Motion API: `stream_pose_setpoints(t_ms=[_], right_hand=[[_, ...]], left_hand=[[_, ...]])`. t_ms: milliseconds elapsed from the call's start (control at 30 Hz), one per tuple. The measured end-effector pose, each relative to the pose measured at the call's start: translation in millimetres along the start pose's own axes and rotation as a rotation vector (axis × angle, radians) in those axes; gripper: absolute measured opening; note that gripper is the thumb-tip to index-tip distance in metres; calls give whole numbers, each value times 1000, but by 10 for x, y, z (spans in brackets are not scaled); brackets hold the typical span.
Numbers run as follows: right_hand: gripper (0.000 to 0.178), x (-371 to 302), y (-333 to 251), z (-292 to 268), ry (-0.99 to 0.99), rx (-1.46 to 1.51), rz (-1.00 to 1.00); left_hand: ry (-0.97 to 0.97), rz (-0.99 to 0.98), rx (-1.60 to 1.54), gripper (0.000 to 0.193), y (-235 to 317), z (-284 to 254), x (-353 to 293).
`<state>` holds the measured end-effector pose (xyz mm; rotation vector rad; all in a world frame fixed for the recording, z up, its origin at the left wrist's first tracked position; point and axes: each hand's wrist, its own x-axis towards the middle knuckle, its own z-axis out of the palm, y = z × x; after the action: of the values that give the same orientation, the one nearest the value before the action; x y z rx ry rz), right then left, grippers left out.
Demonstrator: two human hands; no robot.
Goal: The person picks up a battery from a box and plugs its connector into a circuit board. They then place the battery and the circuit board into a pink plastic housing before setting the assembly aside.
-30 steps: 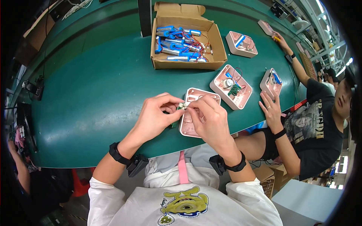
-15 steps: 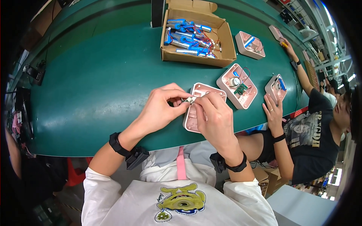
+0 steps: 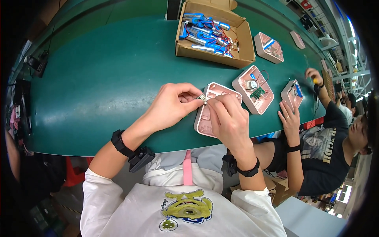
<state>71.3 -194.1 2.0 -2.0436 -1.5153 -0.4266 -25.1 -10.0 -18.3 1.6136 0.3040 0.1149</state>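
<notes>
Above a pink plastic housing (image 3: 204,125) with a white rim, my two hands meet fingertip to fingertip. My left hand (image 3: 170,103) pinches a small electronic part (image 3: 201,97), pale and partly metallic, between thumb and forefinger. Close against that part, the thumb and forefinger of my right hand (image 3: 231,118) are pressed together; what they grip, if anything, is mostly hidden. The right hand covers much of the housing, which lies open side up on the green table.
A cardboard box (image 3: 215,62) of blue wired batteries stands beyond the housing. Right of it lie open housings, one with a green circuit board (image 3: 257,93), others with batteries. A co-worker (image 3: 329,154) sits at the right, one hand touching a housing (image 3: 292,94).
My hands have shifted slightly, and the small part in the left fingers shows more plainly. The co-worker's far hand, with something yellow, has drawn back from the far pink piece.
</notes>
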Motion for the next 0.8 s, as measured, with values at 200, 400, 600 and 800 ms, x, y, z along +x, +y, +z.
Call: stream_pose_setpoints(t_ms=[200,400,600,800], right_hand=[[19,-43,92,17,-20,-16,-76],[18,-31,106,31,-26,71,-38],[18,-17,63,68,3,133,16],[17,11,14,105,42,122,26]], left_hand=[[42,68,8,17,-8,32,-7],[73,201,96,15,-46,60,-29],[69,178,128,14,6,74,-91],[99,239,153,15,-17,85,-113]])
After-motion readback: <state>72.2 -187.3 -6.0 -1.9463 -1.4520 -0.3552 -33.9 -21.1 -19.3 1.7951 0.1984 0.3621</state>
